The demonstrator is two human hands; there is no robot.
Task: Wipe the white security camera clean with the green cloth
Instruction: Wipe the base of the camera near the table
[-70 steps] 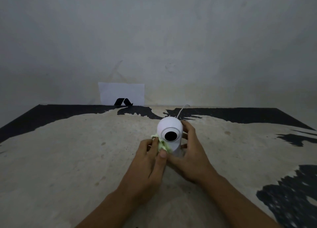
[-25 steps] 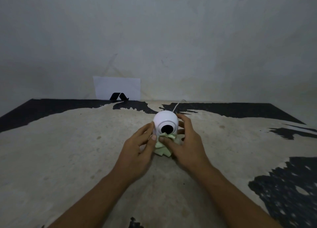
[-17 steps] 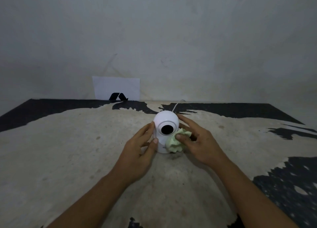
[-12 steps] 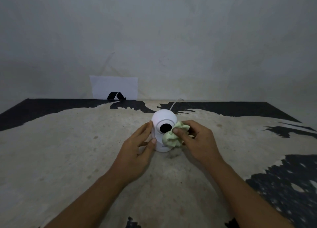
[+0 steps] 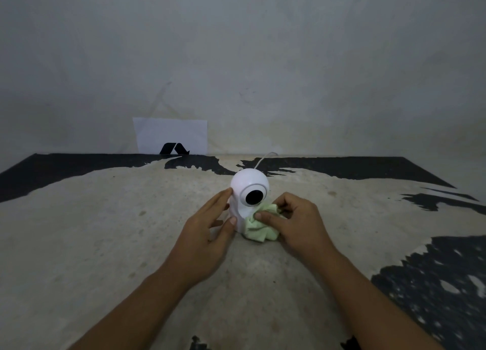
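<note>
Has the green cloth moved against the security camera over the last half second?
Yes. The green cloth, gripped by the right hand, has dropped from beside the lens to the lower body of the security camera, near the table.

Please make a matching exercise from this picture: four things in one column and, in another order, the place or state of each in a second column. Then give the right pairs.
Things:
1. green cloth
2. white security camera
3. left hand
4. white paper sheet

Places or states:
A. leans on the wall at the far edge of the table
B. crumpled, pressed against the camera's base
C. stands upright, dark lens facing the viewer
D. steadies the camera's side, holds no cloth

Pairs: 1-B, 2-C, 3-D, 4-A
</note>
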